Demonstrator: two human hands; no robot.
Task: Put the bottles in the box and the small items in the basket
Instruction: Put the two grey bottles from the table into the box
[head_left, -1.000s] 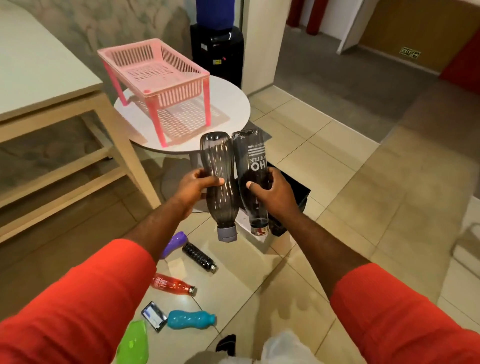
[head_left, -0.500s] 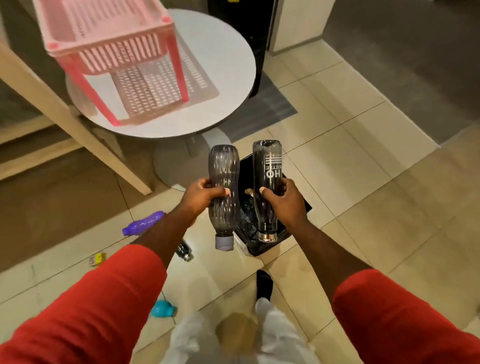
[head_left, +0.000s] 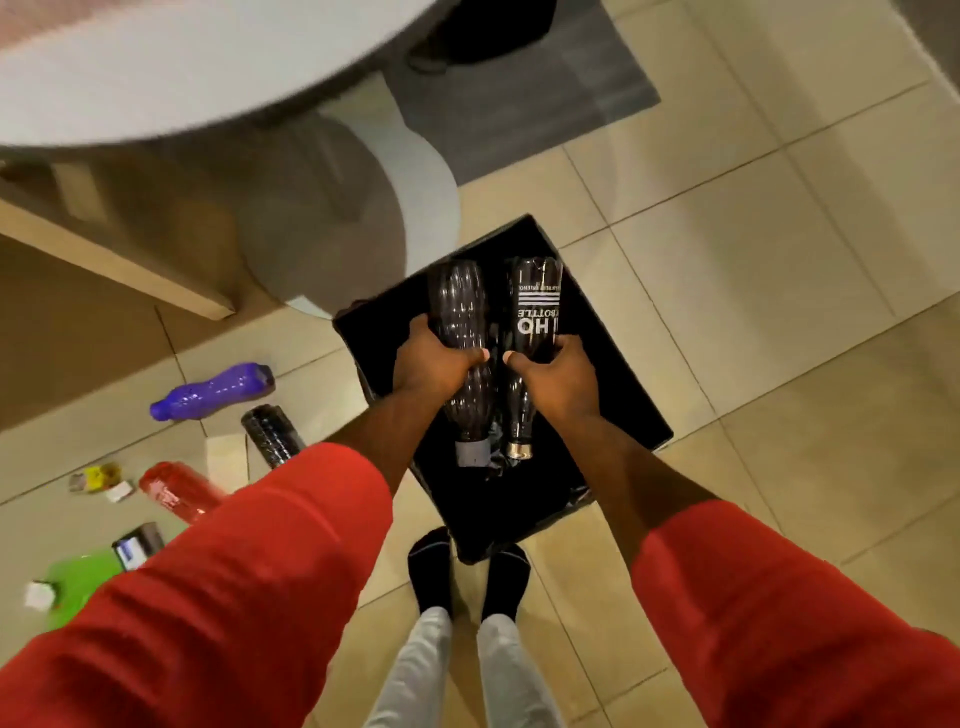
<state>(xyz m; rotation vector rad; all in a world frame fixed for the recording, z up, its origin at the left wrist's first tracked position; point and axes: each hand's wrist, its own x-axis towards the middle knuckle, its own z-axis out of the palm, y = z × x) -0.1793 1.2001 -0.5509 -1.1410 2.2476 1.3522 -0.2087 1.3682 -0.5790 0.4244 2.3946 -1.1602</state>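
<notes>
A black box (head_left: 613, 364) stands open on the tiled floor right in front of my feet. My left hand (head_left: 434, 361) grips a ribbed dark bottle (head_left: 460, 306) with a grey cap, held cap-toward-me over the box. Beside it, my right hand (head_left: 558, 371) grips a dark printed bottle (head_left: 537, 306) with a silver cap, also over the box. Whether either bottle touches the box floor I cannot tell. The pink basket is out of view.
On the floor at left lie a purple bottle (head_left: 218, 389), a black bottle (head_left: 270, 434), a red bottle (head_left: 174, 488), a green flat item (head_left: 78, 584), a phone-like item (head_left: 137, 545) and small yellow bits (head_left: 98, 478). A round white table (head_left: 156, 67) overhangs at top left, with a wooden table leg (head_left: 114, 260) beside it.
My view has tilted down and closed in. Both hands have lowered the two bottles from beside the box to over its opening. The pink basket has left the view.
</notes>
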